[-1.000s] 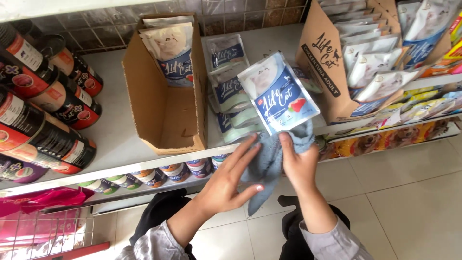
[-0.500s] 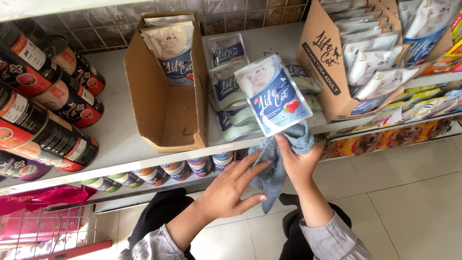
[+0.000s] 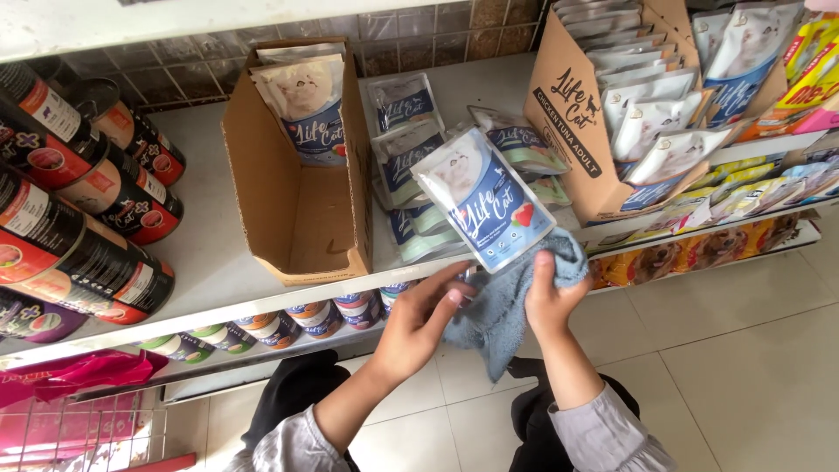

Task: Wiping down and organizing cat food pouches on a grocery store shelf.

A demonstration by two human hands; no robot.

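While the right hand (image 3: pixel 546 301) pinches one blue-and-white pet food pouch (image 3: pixel 485 208) by its lower edge, with a grey cloth (image 3: pixel 498 319) bunched in the same closed grip, the pouch stands tilted in the air just in front of the white shelf (image 3: pixel 205 271), above the tiled floor (image 3: pixel 743 350). The left hand (image 3: pixel 419 319) is spread and empty, its fingertips (image 3: pixel 454 297) touching the cloth just below the pouch. I judge the pouch to be light and pliable, with a glossy film skin that would slip under a loose pinch; its flat sealed edges look like the firmest places to hold, while the soft belly would give and shift. The cloth is soft and limp, hanging in folds, and would take a grasp anywhere. One pouch is in hand and one cloth. On the shelf, one open cardboard tray (image 3: pixel 293 210) holds what look like two upright pouches at its back; a loose pile of pouches (image 3: pixel 411 166) lies beside it, roughly six, though overlap prevents a sure count. A second cardboard box (image 3: pixel 568 131) farther right is packed with many more. Dark cans (image 3: pixel 96 227) are stacked at the left, at least six.
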